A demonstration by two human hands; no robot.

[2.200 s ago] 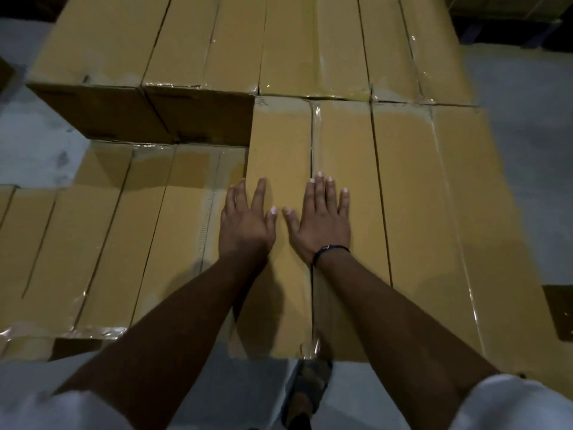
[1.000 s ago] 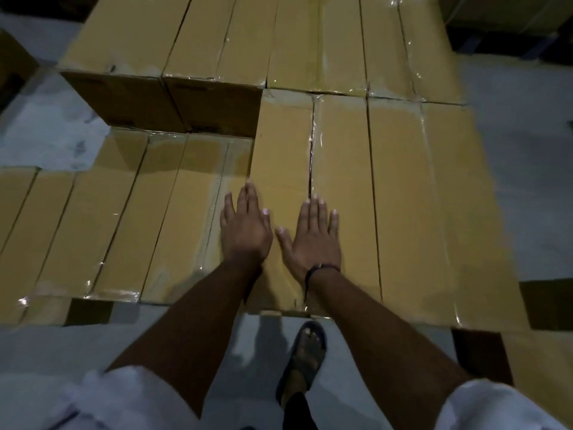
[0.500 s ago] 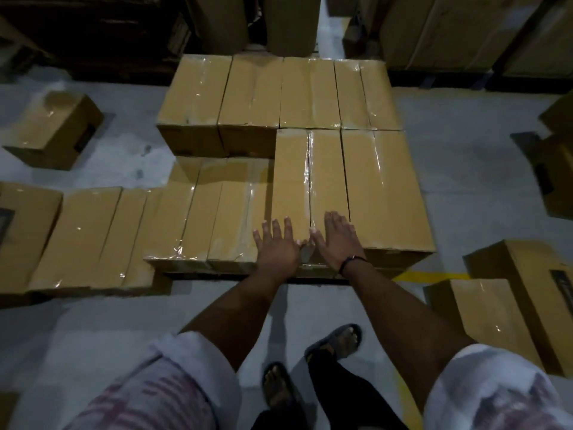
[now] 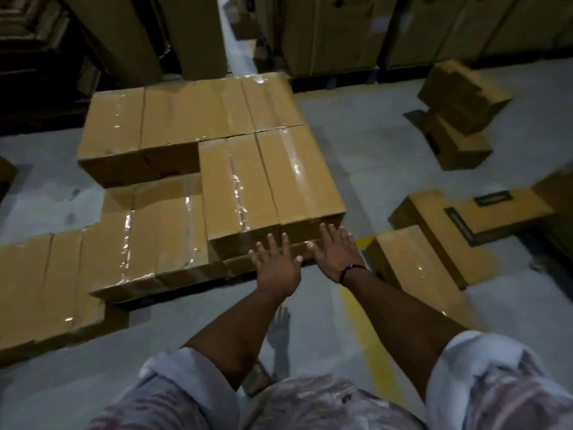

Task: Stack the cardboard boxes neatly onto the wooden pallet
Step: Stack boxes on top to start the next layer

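Taped brown cardboard boxes form a stack (image 4: 217, 144) two layers high at the back and right. The box I last touched (image 4: 238, 193) lies on the upper layer with another box (image 4: 300, 175) on its right. A lower layer of boxes (image 4: 161, 231) fills the near left. The pallet beneath is hidden. My left hand (image 4: 276, 265) hovers with fingers spread just in front of the stack's near face. My right hand (image 4: 333, 249), with a dark wristband, is also spread beside the stack's near right corner. Both hands hold nothing.
Loose boxes lie on the grey floor at the right (image 4: 415, 265), (image 4: 474, 212) and far right (image 4: 459, 110). More boxes sit on the floor at the left (image 4: 40, 293). Tall cartons (image 4: 328, 32) line the back. A yellow floor line (image 4: 366, 333) runs beside my feet.
Both hands have come off the top of the box and drawn back past its near edge. I have stepped back and the view has widened and swung right.
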